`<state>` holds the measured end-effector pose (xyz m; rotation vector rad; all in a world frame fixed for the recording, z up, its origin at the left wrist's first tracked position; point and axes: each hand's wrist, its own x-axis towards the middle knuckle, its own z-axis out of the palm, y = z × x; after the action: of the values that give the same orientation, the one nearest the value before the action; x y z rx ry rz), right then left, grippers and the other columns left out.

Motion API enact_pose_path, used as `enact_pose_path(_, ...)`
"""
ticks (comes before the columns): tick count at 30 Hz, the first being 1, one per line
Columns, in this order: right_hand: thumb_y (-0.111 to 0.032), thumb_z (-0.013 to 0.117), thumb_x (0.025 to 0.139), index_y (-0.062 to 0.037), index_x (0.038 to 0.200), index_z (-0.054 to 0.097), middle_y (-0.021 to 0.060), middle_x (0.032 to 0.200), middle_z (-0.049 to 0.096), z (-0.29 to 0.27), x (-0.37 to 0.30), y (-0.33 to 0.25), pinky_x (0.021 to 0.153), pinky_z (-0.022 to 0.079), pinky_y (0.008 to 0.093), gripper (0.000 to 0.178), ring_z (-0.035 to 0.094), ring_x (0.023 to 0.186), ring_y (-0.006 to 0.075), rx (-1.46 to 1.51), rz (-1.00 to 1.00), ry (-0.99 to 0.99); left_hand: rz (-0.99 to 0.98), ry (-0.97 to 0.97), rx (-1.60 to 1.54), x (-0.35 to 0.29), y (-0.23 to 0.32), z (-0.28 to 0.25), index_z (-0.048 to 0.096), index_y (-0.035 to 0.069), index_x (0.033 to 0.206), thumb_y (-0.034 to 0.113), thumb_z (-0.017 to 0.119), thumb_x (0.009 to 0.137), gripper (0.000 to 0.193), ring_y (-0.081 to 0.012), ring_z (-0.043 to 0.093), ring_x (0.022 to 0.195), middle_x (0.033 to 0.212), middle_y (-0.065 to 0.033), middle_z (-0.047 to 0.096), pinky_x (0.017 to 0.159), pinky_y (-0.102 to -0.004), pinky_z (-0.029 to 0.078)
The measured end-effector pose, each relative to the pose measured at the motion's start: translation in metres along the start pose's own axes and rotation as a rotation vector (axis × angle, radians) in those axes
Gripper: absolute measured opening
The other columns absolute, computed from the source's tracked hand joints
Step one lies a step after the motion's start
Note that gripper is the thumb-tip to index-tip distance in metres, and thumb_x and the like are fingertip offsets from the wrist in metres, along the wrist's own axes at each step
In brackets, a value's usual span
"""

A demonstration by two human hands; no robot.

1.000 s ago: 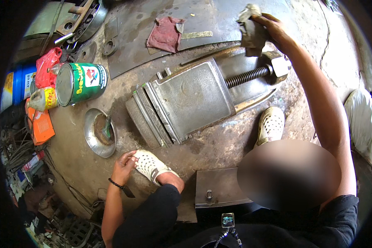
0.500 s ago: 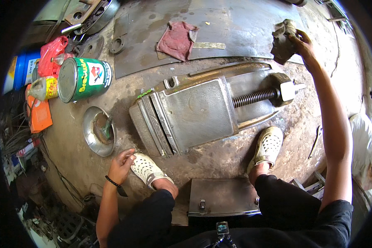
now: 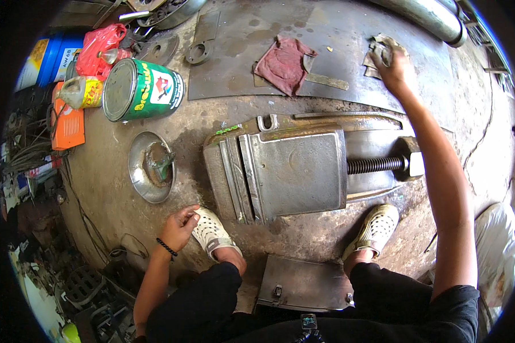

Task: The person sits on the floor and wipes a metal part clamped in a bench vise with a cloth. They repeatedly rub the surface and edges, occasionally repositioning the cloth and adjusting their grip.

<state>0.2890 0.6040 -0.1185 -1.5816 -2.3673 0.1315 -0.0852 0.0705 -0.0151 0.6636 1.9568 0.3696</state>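
A grey rag (image 3: 372, 67) is under my right hand (image 3: 393, 68) at the far right, against the dark metal sheet. The fingers curl over the cloth, and part of it is hidden beneath them. Near my left shoe, my left hand (image 3: 179, 230) hangs with fingers loosely bent and apart, with nothing visible in it. Between my feet and the sheet lies a large steel machine vise (image 3: 297, 171), its jaws toward the left and its threaded screw (image 3: 375, 166) toward the right. My right forearm passes over the screw's end.
On the metal sheet (image 3: 229, 57) lie a red cloth (image 3: 285, 64) and a flat strip (image 3: 329, 82). A metal bowl (image 3: 136, 171) with a brush-like green item stands left of the vise, below a green can (image 3: 140, 94). A metal box (image 3: 303, 286) sits between my feet; a thick pipe (image 3: 426, 17) lies far right.
My right hand has moved the grey rag leftward and down to the metal sheet. The view has shifted, bringing the pipe into sight. My left hand stays beside my left shoe.
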Motion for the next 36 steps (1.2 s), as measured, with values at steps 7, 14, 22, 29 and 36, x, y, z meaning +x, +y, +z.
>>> enact_pose_path(7,-0.057,0.074,0.079,-0.0171,0.155,0.032,0.0242,0.154,0.036,0.028,-0.007,-0.133,0.116,0.033,0.0502,0.095,0.037,0.141,0.0401,0.038,-0.337,-0.430,0.037,0.039,0.188,-0.005,0.009,0.006,0.065,0.009,0.126,0.019,0.067,0.094,0.034,-0.0192,0.069,0.083,0.097,-0.0118,0.072,0.077,-0.0323,0.054)
enact_pose_path(14,-0.059,0.078,0.073,-0.0190,0.156,0.028,0.0224,0.158,0.028,0.053,0.001,-0.167,0.117,0.027,0.0539,0.105,0.030,0.145,0.0408,0.023,-0.282,-0.424,-0.034,0.039,0.213,-0.016,0.005,0.007,0.065,0.010,0.125,0.020,0.067,0.094,0.033,-0.0222,0.070,0.084,0.098,-0.0134,0.073,0.076,-0.0334,0.055)
enact_pose_path(22,-0.036,0.074,0.080,-0.0174,0.143,0.048,0.0189,0.138,0.051,0.071,0.001,-0.173,0.107,0.038,0.0507,0.071,0.048,0.129,0.0374,-0.017,-0.427,-0.416,0.021,0.041,0.202,-0.023,0.000,0.007,0.064,0.009,0.125,0.020,0.067,0.093,0.033,-0.0245,0.070,0.084,0.098,-0.0146,0.072,0.073,-0.0346,0.055)
enact_pose_path(29,-0.023,0.068,0.081,-0.0135,0.124,0.061,0.0150,0.115,0.063,0.052,0.007,-0.168,0.096,0.044,0.0488,0.044,0.059,0.114,0.0328,0.169,-0.482,-0.099,0.024,0.046,0.227,-0.031,0.005,0.001,0.063,0.008,0.125,0.018,0.066,0.093,0.033,-0.0258,0.070,0.084,0.103,-0.0148,0.071,0.071,-0.0345,0.056)
enact_pose_path(36,-0.029,0.061,0.097,-0.0100,0.120,0.068,0.0206,0.096,0.066,-0.024,0.000,-0.144,0.077,0.053,0.0456,0.030,0.067,0.087,0.0371,0.450,-0.653,-0.509,0.078,0.069,0.278,-0.040,-0.003,-0.001,0.063,0.008,0.125,0.015,0.066,0.092,0.034,-0.0274,0.070,0.084,0.103,-0.0159,0.071,0.070,-0.0349,0.055)
